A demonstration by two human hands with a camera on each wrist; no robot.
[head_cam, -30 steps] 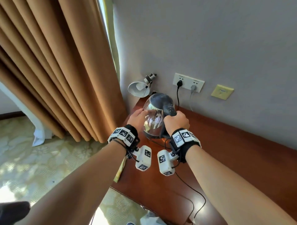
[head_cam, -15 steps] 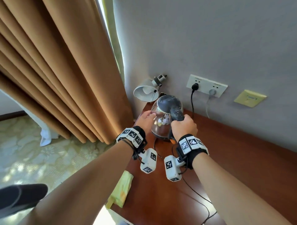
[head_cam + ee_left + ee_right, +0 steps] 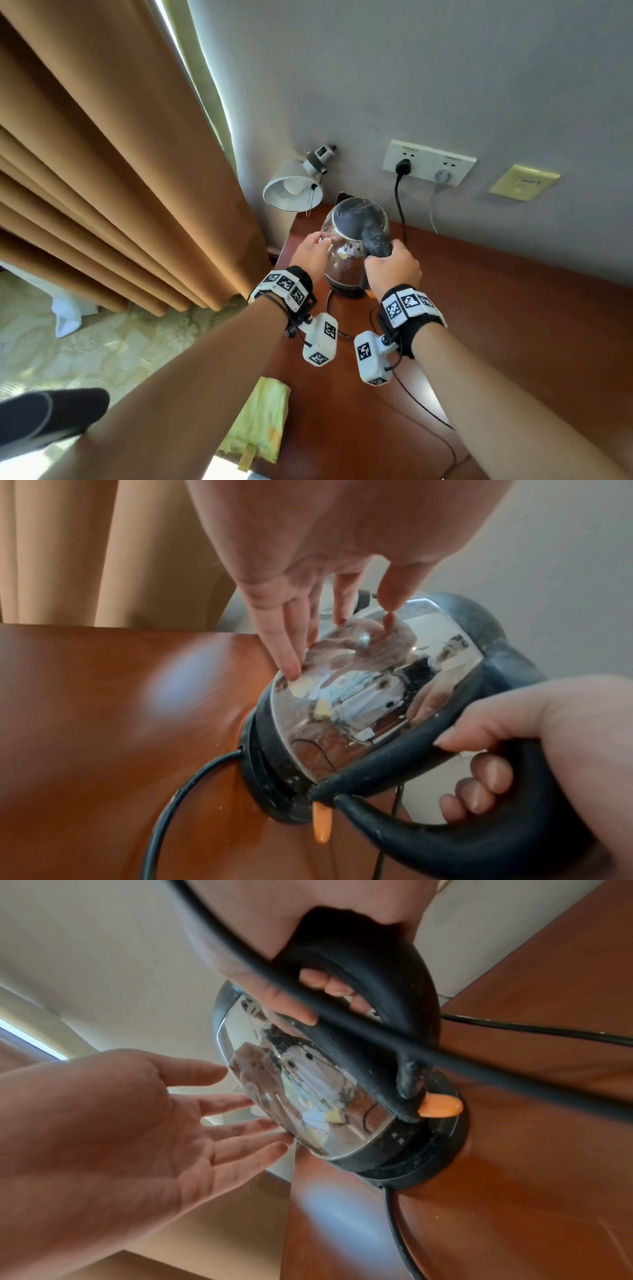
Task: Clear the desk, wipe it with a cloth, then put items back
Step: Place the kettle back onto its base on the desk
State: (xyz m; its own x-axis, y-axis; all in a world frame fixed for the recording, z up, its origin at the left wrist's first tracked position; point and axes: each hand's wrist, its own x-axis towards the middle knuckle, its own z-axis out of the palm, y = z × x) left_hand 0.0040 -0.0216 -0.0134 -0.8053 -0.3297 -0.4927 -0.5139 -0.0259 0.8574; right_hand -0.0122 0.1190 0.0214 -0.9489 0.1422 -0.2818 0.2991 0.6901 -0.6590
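A shiny steel electric kettle [image 3: 346, 253] [image 3: 359, 685] [image 3: 308, 1096] with a black lid and handle sits on its black base [image 3: 267, 785] [image 3: 421, 1161] at the far left corner of the red-brown desk [image 3: 496, 325]. My right hand [image 3: 392, 265] [image 3: 534, 745] [image 3: 291, 961] grips the black handle. My left hand [image 3: 313, 251] [image 3: 329, 615] [image 3: 205, 1110] is open, its straight fingertips touching the kettle's left side. A yellow-green cloth [image 3: 257, 421] lies at the desk's near left edge.
A white lamp [image 3: 294, 188] hangs on the wall just behind the kettle. The kettle's black cord [image 3: 400, 205] runs up to a wall socket [image 3: 428, 162]. Tan curtains [image 3: 120, 171] hang left of the desk. A thin black cable [image 3: 421, 411] trails over the desk.
The kettle has come down onto its base on the desk corner. Both hands stayed with it. The view shifted so more of the cloth and desk shows.
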